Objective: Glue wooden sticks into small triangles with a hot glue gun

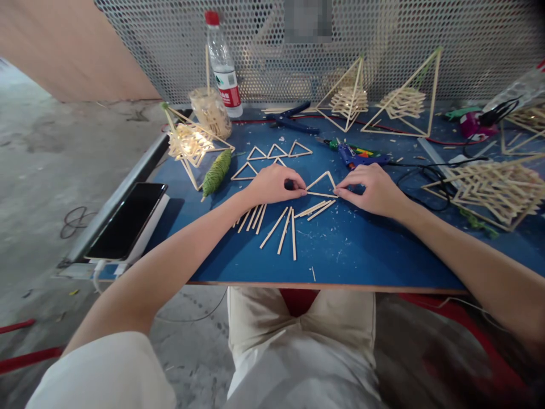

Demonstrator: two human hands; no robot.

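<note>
The left hand (275, 183) pinches the left corner of the triangle (322, 194), which lies between both hands; uneven pulling could open its joints. The right hand (369, 184) pinches the right corner; straying far, it could knock the glue gun (353, 156). The phone (128, 221) sits by the left edge; sticks (293, 234) crowd the near middle; bare table (374, 250) lies near right.
</note>
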